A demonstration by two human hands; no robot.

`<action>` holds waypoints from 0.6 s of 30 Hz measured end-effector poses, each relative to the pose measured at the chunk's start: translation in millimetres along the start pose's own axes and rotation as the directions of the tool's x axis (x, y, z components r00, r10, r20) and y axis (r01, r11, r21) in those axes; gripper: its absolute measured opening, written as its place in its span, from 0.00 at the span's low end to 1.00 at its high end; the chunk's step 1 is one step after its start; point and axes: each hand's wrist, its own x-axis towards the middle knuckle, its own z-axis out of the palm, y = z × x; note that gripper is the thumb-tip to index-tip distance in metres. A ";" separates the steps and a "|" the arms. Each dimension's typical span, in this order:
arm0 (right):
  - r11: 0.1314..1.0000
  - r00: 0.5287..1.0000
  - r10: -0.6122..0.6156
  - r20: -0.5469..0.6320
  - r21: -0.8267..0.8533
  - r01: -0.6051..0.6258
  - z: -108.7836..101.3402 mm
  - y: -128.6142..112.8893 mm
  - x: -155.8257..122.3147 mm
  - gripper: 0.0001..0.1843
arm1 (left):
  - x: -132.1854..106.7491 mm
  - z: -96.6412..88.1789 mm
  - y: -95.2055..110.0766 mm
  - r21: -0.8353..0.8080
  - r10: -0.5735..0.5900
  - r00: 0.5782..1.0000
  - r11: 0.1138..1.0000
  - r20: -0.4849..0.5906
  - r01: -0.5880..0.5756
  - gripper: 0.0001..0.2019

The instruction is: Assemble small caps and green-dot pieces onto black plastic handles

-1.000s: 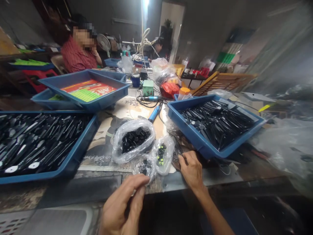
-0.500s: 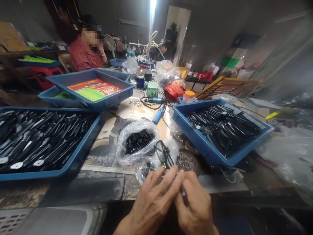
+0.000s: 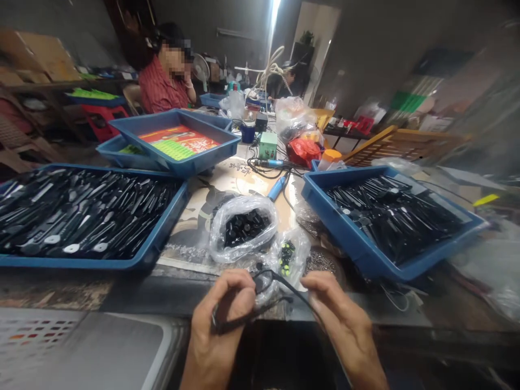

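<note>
grips thin black strip (image 3: pixel 252 314) in closed left hand (image 3: pixel 221 338), long axis running right toward right hand (image 3: pixel 345 325); pinches second strip (image 3: pixel 293 290) there, crossing the first midway between both

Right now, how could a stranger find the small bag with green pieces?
Start at the blue tray of black parts on the right. Just left of its near corner, the small clear bag sits right of the bigger bag. Only it shows bright green dots among its black pieces.
</note>
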 end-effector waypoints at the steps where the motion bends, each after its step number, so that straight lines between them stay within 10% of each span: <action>1: 0.999 0.998 0.029 0.064 0.034 -0.031 1.5 4.8 -2.0 0.11 | 0.3 -2.0 1.7 -0.109 -0.127 0.992 0.986 0.010 0.127 0.05; 4: 0.982 0.974 0.089 0.208 0.148 -0.121 9.3 15.0 -8.3 0.16 | 0.5 -6.7 3.7 -0.362 -0.318 0.944 0.873 0.086 0.327 0.07; 10: 0.976 0.979 0.179 0.093 0.110 -0.189 20.6 16.4 -5.1 0.15 | -7.4 -8.8 8.0 -0.501 -0.416 0.883 0.729 0.218 0.467 0.08; 14: 0.999 0.959 0.053 0.279 -0.019 -0.050 17.3 13.3 -1.5 0.08 | -18.9 -17.1 7.3 -0.469 -0.486 0.822 0.676 0.297 0.569 0.07; 18: 0.997 0.912 0.072 0.405 -0.008 -0.075 15.0 10.9 -9.1 0.08 | -34.4 -34.8 -1.1 -0.145 -0.469 0.809 0.827 0.353 0.543 0.10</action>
